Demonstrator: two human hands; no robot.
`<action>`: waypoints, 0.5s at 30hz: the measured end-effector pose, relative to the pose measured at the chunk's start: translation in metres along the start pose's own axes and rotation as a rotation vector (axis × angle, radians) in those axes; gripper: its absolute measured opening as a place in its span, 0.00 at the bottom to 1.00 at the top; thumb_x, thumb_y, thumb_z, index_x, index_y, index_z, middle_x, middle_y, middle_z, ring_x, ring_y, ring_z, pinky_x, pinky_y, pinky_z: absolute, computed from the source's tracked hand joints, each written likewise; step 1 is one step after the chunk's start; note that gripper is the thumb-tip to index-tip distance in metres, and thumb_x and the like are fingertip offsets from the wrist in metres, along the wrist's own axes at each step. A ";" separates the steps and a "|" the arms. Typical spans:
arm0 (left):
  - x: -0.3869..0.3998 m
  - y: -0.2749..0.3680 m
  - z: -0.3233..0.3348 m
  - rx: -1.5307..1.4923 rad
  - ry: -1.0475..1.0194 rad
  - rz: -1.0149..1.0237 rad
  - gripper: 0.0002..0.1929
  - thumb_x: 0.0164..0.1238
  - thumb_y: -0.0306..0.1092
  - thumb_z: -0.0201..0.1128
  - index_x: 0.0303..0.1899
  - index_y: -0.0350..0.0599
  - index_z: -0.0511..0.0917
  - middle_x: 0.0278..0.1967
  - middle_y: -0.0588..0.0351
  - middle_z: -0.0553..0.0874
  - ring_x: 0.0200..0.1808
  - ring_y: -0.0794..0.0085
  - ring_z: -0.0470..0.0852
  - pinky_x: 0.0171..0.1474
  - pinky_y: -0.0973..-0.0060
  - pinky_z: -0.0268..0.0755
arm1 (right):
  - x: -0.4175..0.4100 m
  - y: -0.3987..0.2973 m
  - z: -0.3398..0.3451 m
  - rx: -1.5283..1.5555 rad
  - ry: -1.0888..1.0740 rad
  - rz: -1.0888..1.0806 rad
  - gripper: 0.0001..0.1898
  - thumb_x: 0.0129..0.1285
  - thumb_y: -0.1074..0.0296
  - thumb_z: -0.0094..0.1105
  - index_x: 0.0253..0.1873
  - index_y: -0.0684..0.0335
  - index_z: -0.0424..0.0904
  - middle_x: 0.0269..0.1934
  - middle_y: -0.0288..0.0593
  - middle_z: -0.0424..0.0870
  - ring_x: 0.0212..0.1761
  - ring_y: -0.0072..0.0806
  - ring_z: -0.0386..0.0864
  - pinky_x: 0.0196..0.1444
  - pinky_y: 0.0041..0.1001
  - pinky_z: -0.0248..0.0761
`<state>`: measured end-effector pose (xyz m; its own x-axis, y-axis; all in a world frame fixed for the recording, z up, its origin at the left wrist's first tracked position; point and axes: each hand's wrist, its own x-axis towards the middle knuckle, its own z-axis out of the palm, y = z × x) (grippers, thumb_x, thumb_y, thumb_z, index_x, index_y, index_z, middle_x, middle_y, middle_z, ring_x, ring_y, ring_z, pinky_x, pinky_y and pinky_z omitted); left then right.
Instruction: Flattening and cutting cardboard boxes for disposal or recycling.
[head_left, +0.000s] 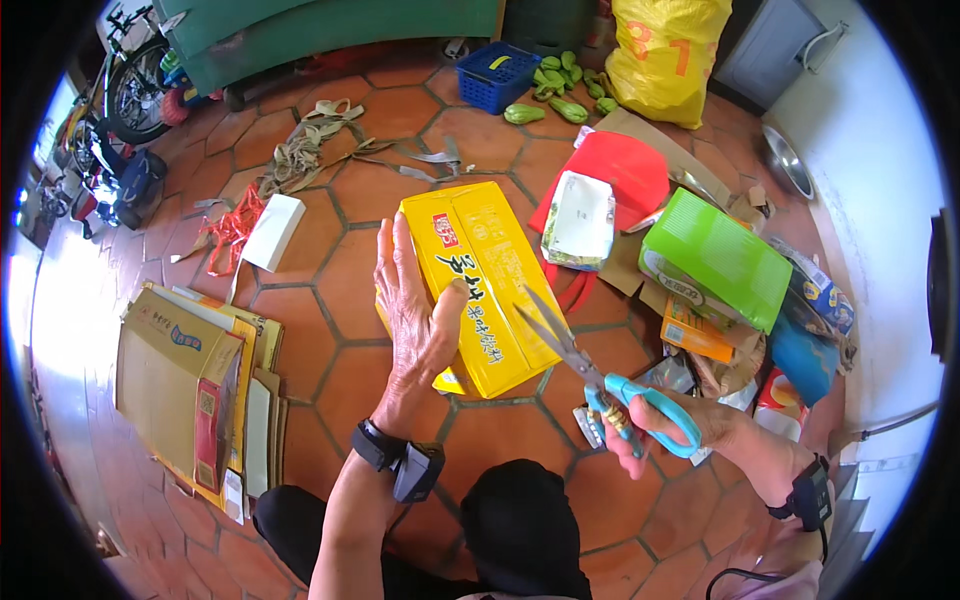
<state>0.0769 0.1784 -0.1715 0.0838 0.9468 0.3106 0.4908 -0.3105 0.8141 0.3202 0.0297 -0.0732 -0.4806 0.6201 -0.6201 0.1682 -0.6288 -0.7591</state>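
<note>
My left hand (416, 307) lies along the left side of a yellow printed cardboard box (495, 277), its thumb on the top face and its fingers along the left edge. The box rests on the floor tiles in front of my knees. In my right hand (652, 431) is a pair of scissors with turquoise handles (660, 412). Their blades are parted and point up and left over the box's lower right part. Whether the tips touch the box I cannot tell.
Flattened cardboard (180, 375) is stacked at left. A white box (274, 232), red string (232, 225) and tangled straps (307, 146) lie beyond. At right are a green box (712, 255), a white packet (580, 217) and other packaging. Behind stand a blue basket (495, 75) and a yellow sack (664, 60).
</note>
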 end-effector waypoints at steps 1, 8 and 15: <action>0.001 0.004 0.003 -0.026 -0.006 0.006 0.44 0.52 0.37 0.57 0.74 0.43 0.49 0.73 0.35 0.50 0.74 0.43 0.49 0.72 0.49 0.43 | -0.007 -0.003 0.007 0.093 -0.003 0.066 0.36 0.61 0.27 0.48 0.47 0.63 0.67 0.31 0.40 0.77 0.29 0.27 0.80 0.30 0.24 0.74; 0.001 0.004 0.008 0.002 0.035 0.096 0.46 0.48 0.35 0.58 0.74 0.42 0.49 0.73 0.35 0.51 0.73 0.43 0.50 0.73 0.49 0.42 | -0.016 0.002 0.017 0.192 -0.004 0.286 0.35 0.62 0.27 0.46 0.42 0.62 0.68 0.28 0.37 0.74 0.24 0.24 0.77 0.22 0.23 0.72; 0.056 -0.014 -0.009 -0.241 -0.237 -0.048 0.43 0.49 0.41 0.62 0.70 0.41 0.57 0.67 0.38 0.65 0.70 0.46 0.59 0.71 0.52 0.51 | -0.013 -0.014 0.027 0.147 0.082 0.379 0.31 0.63 0.28 0.46 0.40 0.57 0.67 0.24 0.34 0.75 0.20 0.21 0.78 0.15 0.19 0.68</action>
<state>0.0666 0.2351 -0.1614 0.2785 0.9453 0.1699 0.2822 -0.2496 0.9263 0.3005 0.0175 -0.0492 -0.3375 0.3629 -0.8686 0.1927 -0.8765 -0.4411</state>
